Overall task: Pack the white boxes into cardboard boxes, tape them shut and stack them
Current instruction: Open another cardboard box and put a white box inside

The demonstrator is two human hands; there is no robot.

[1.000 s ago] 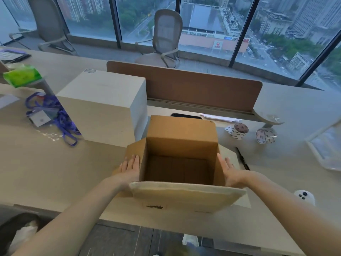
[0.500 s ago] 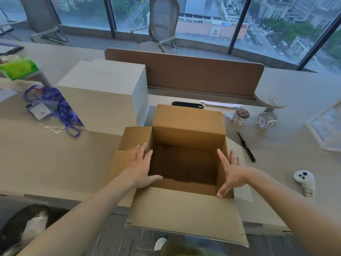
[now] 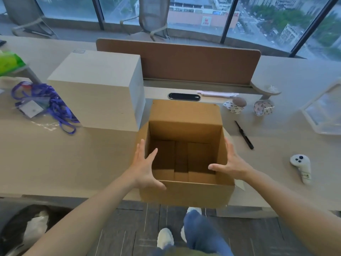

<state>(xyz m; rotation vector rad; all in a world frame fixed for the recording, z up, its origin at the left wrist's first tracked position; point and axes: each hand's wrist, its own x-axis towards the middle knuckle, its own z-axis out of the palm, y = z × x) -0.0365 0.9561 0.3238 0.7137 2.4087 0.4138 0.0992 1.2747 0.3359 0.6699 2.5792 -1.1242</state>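
While cardboard box (image 3: 186,193) sits open-topped at near edge of desk (image 3: 55,163), L hand (image 3: 145,170) and R hand (image 3: 232,163) press its side walls, fingers straight & spread, not curled. White box (image 3: 96,89) just far-left of it; tape rolls (image 3: 236,106) far right, black pen (image 3: 243,134) nearer.

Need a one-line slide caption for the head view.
Left hand and right hand press the sides of the open, empty cardboard box at the desk edge; white box alongside.
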